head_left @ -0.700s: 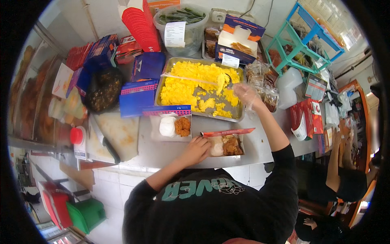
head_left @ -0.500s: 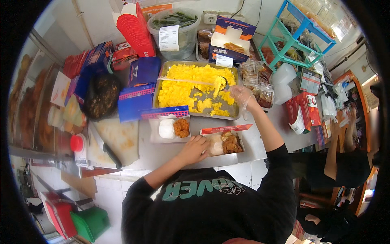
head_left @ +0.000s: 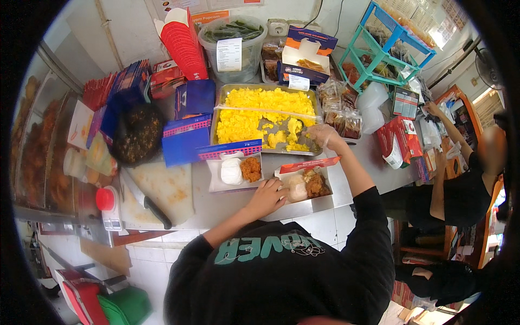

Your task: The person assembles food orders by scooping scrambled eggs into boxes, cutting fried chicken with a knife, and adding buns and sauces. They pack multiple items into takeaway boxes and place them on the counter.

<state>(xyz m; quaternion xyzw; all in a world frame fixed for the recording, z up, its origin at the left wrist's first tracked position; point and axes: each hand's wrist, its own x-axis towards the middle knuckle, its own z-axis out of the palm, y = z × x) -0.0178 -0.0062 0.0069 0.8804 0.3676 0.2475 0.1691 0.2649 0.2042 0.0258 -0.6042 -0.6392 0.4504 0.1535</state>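
In a gloved grip, my right hand [head_left: 323,135] holds the spoon over the right side of a metal tray [head_left: 221,97]. Scrambled egg [head_left: 260,103] fills much of that tray, and some egg clings around the spoon, which is largely hidden. My left hand [head_left: 267,197] is bare, its bent fingers gripping the left edge of an open meal box [head_left: 303,203]. Rice [head_left: 297,188] and browned chicken pieces [head_left: 316,185] lie inside that box, under a raised red lid flap. To its left is a second open box [head_left: 216,186] with white rice [head_left: 231,171] and orange-brown fried chicken [head_left: 251,169].
A knife [head_left: 146,200] lies on a stained cutting board [head_left: 162,187] beside a kitchen scale [head_left: 109,211]. A dark mortar [head_left: 140,130], folded blue boxes [head_left: 187,135], a lidless tub of greens [head_left: 232,51] and a tiered rack [head_left: 374,59] stand around. A co-worker [head_left: 449,189] is at right.
My right hand has moved down and slightly nearer within the tray, along with the egg at the spoon. My left hand stays at the box edge. The whole view has shifted slightly.
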